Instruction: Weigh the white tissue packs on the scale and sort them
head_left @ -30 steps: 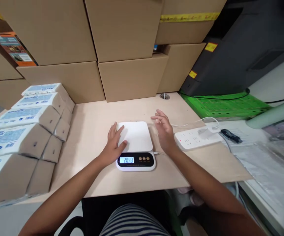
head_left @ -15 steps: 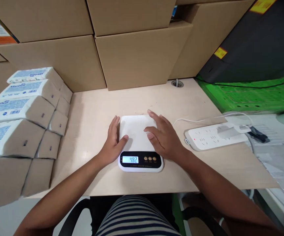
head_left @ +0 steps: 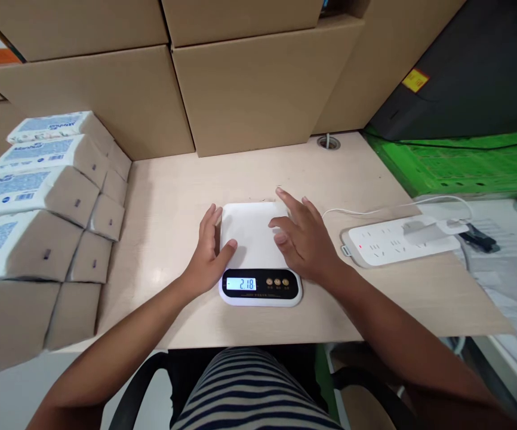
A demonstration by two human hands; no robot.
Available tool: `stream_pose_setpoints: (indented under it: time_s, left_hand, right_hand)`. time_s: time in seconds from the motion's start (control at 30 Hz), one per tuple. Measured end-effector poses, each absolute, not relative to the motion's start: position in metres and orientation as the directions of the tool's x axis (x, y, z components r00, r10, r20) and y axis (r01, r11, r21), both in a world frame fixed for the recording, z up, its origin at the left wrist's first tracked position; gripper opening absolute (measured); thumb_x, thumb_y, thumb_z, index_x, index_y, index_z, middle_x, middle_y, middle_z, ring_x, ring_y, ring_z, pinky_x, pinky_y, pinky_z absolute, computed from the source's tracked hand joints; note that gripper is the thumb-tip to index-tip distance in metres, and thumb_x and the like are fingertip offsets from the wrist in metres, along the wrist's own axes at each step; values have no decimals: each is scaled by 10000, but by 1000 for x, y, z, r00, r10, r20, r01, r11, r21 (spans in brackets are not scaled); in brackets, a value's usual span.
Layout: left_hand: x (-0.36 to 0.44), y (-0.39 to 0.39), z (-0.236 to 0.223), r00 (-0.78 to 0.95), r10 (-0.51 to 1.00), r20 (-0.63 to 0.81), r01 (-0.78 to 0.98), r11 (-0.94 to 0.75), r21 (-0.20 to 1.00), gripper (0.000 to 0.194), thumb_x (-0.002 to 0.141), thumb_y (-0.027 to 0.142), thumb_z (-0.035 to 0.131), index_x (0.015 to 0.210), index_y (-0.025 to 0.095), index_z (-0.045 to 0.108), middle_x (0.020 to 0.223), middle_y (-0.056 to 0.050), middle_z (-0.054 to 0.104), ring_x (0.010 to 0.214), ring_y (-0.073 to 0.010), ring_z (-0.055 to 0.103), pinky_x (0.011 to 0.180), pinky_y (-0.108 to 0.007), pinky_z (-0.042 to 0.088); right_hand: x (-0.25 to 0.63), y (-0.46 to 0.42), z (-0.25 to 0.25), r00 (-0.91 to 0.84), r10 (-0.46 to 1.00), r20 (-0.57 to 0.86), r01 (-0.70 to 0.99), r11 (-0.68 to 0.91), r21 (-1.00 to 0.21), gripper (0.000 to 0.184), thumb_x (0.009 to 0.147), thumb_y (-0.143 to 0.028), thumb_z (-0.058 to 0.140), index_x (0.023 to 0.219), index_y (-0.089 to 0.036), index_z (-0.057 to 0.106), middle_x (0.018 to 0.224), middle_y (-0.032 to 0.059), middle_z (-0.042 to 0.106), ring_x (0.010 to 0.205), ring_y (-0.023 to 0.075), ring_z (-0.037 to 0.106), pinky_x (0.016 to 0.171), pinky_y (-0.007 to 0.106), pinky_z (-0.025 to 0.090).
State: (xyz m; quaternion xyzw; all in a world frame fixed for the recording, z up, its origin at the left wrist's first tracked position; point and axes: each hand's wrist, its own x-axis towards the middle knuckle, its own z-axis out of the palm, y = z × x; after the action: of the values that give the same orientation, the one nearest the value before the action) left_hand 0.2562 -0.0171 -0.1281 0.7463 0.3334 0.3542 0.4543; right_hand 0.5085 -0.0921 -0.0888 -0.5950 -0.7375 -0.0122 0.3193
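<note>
A white digital scale (head_left: 252, 236) with a black display strip reading 2.18 sits in the middle of the light wooden desk (head_left: 173, 197). My left hand (head_left: 209, 251) lies along the scale's left edge, fingers stretched out, thumb resting on the platform. My right hand (head_left: 305, 239) rests on the platform's right side, fingers spread flat. Neither hand holds anything.
Several paper-wrapped packs (head_left: 39, 197) with blue labels are stacked at the left. Cardboard boxes (head_left: 258, 83) line the back of the desk. A white power strip (head_left: 402, 242) with a cable lies to the right, with a green crate (head_left: 459, 164) behind it.
My right hand came from beside the scale onto its platform. The display reading went from 204.3 to 48.2 to 2.18. The view tilted down and left slightly.
</note>
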Motion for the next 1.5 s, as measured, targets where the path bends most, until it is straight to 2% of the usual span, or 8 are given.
stream_pose_setpoints:
  time_s: [0.1, 0.2, 0.4, 0.6, 1.1, 1.27, 1.37, 1.5]
  left_hand:
    - [256, -16, -130, 526, 816, 241, 159, -373, 914, 720, 1069, 603, 621, 1701, 493, 296, 1883, -18, 102, 1761, -392, 79, 1408, -699, 209]
    - [256, -16, -131, 523, 817, 243, 153, -371, 916, 721, 1066, 601, 630, 1700, 485, 307, 1882, -19, 105, 1759, -394, 87, 1406, -700, 221]
    - [255, -16, -131, 539, 813, 220, 134, -340, 931, 709, 1059, 618, 639, 1689, 514, 330, 1880, -19, 92, 1734, -418, 179, 1376, -748, 247]
    - [256, -16, -130, 539, 807, 240, 96, -342, 935, 688, 1055, 605, 656, 1672, 504, 370, 1877, -14, 79, 1712, -404, 258, 1378, -708, 294]
    - [254, -14, -129, 529, 812, 247, 126, -363, 923, 661, 1063, 604, 648, 1661, 514, 380, 1868, -22, 130, 1710, -407, 251, 1363, -741, 284]
    - [253, -15, -129, 530, 804, 269, 148, -400, 905, 643, 1082, 611, 602, 1666, 516, 351, 1873, -40, 99, 1704, -404, 276, 1347, -732, 325]
    - [254, -21, -125, 525, 774, 355, 198, -516, 833, 655, 1095, 574, 591, 1687, 496, 320, 1867, -71, 117, 1722, -410, 233, 1337, -730, 338]
    - [259, -33, -102, 526, 611, 592, 262, -778, 570, 761, 1094, 434, 626, 1744, 450, 231, 1867, -112, 137, 1726, -421, 225, 1327, -721, 347]
  right_hand:
    - [509, -92, -89, -115, 879, 463, 894, 295, -337, 695, 1168, -607, 147, 969, -241, 702, 1652, 168, 610, 1527, 339, 583, 1305, 681, 363]
    - [509, -91, -90, -123, 861, 493, 895, 311, -320, 679, 1175, -580, 148, 951, -237, 690, 1611, 170, 646, 1486, 331, 620, 1294, 659, 391]
    - [508, -91, -93, -111, 839, 533, 897, 315, -309, 634, 1180, -553, 178, 932, -231, 664, 1588, 190, 660, 1460, 334, 643, 1292, 647, 394]
    - [508, -91, -95, -87, 833, 547, 890, 311, -333, 642, 1176, -582, 179, 917, -231, 650, 1577, 199, 666, 1459, 340, 646, 1282, 655, 402]
    - [513, -88, -97, -52, 769, 637, 902, 311, -301, 638, 1176, -597, 217, 909, -222, 659, 1511, 211, 711, 1394, 333, 693, 1255, 617, 440]
    - [521, -88, -90, -2, 728, 686, 920, 270, -283, 624, 1168, -611, 226, 934, -231, 661, 1547, 202, 690, 1389, 335, 693, 1262, 621, 426]
    - [525, -84, -92, 8, 669, 743, 921, 284, -266, 602, 1161, -623, 245, 993, -231, 670, 1526, 212, 696, 1391, 346, 691, 1221, 615, 469]
    - [526, -77, -101, -60, 619, 783, 897, 378, -229, 538, 1148, -619, 340, 1131, -203, 681, 1518, 251, 681, 1338, 349, 724, 1143, 592, 543]
